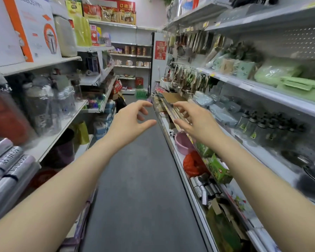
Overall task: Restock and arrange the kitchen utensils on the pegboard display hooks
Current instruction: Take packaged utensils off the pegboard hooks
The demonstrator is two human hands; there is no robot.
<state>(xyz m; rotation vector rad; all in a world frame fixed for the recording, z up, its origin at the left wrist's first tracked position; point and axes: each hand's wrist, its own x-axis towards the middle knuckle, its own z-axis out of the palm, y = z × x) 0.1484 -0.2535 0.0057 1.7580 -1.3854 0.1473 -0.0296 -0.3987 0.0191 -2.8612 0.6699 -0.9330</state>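
You look to be on the approach. The long white metal shelving [262, 90] runs along your three o'clock. The hanging steel and wooden kitchen utensils [195, 42] sit on pegboard hooks at one o'clock, well ahead. Your left hand [133, 119] and right hand [193, 120] are loosely curled and empty. Next, probably: walk closer and take up stock.

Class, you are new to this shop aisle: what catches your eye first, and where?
The left hand and right hand reach down the middle of the aisle, empty, fingers loosely curled. High on the right, kitchen utensils hang in rows. An orange-and-white appliance box sits on the top left shelf.
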